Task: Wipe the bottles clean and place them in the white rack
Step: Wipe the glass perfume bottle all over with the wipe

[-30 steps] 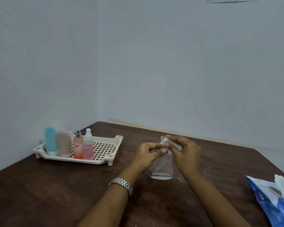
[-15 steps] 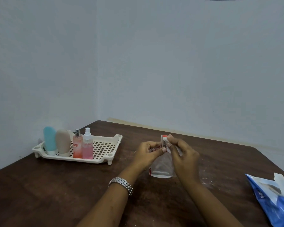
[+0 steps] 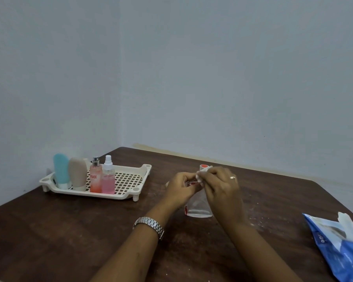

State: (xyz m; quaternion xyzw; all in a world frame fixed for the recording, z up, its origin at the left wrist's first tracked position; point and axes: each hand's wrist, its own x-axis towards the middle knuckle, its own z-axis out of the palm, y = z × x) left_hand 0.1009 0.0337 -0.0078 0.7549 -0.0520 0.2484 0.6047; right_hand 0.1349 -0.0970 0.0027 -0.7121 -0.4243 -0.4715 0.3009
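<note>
Upright, clear bottle cap-up; both hands gripping neck

rack on table, far left; four bottles stand in its left end. bottle upright mid-table, right of rack. pack at table's right edge.

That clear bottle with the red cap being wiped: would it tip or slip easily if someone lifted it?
Probably light: the clear bottle looks nearly empty. Likely steady, since its base is wider than its neck. Its smooth wall may be slippery; the left hand grips it near the neck while the right hand pinches a white wipe against it.
</note>
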